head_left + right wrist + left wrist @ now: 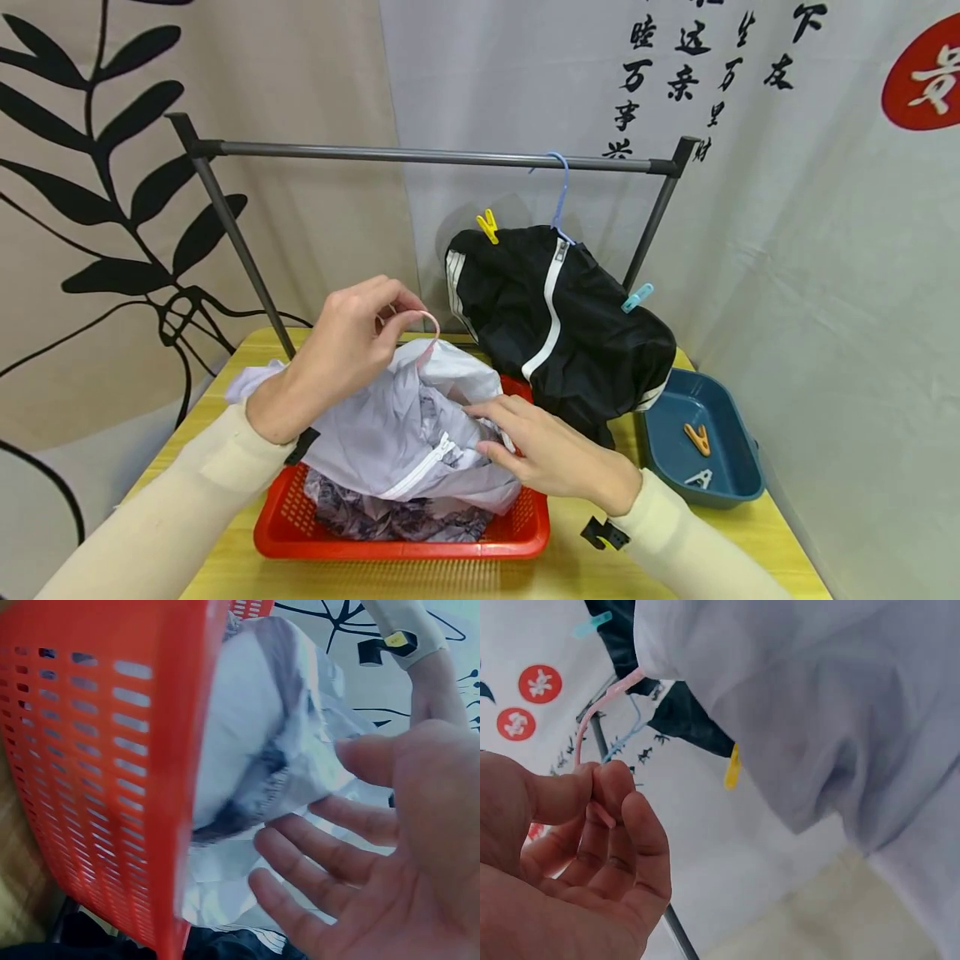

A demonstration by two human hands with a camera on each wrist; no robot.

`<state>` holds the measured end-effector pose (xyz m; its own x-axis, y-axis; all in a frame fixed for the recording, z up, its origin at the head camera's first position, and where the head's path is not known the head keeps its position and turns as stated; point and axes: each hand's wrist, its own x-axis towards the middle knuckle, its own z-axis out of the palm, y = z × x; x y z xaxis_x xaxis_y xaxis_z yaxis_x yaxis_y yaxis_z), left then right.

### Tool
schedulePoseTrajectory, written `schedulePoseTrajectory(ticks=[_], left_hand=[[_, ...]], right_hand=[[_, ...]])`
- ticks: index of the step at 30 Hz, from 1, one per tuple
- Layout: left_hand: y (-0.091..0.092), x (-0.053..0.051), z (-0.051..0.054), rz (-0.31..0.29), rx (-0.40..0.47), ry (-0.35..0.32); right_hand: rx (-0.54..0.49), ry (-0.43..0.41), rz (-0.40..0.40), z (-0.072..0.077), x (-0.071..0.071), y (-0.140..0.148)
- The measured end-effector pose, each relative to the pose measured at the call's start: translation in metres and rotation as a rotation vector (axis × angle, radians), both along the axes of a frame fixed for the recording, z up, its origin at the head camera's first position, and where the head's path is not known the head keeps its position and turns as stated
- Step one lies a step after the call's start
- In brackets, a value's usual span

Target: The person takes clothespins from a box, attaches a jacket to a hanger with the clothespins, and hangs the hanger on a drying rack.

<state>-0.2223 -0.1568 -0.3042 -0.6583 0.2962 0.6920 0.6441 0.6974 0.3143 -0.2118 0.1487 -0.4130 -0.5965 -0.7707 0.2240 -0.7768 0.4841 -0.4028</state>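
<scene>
My left hand (360, 342) pinches the hook of a pink hanger (613, 691) between thumb and fingertips. The rest of the hanger is hidden inside a pale lilac-white zip jacket (360, 442), which lies bunched over a red basket (405, 550). Loosely spread, the fingers of my right hand (558, 454) are at the jacket's right side; thumb and index stand apart beside the fabric in the right wrist view. Beneath the jacket, a dark patterned garment (397, 512) lies in the basket.
Behind, a black jacket (502, 308) hangs by a blue hanger (561, 196) from a grey rack (420, 156), with yellow (487, 227) and light-blue (637, 297) clothespins on it. A blue tray (678, 417) at right holds an orange clothespin (697, 439) and a white clothespin (700, 478).
</scene>
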Motion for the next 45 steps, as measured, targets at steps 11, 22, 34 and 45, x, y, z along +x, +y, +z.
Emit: schedulePoseTrajectory(ticks=[11, 22, 34, 45], left_hand=[[0.005, 0.005, 0.005, -0.029, 0.076, 0.03], [-0.017, 0.011, 0.003, 0.051, 0.087, -0.249], [-0.074, 0.01, -0.04, 0.03, -0.22, -0.366], [-0.061, 0.005, -0.048, -0.116, -0.192, -0.052]], right_hand=[[-0.025, -0.021, 0.024, -0.013, -0.007, -0.003], [-0.128, 0.088, 0.073, -0.016, -0.007, -0.002], [-0.216, 0.115, 0.022, -0.017, -0.009, 0.003], [-0.306, 0.129, -0.071, -0.004, -0.013, -0.001]])
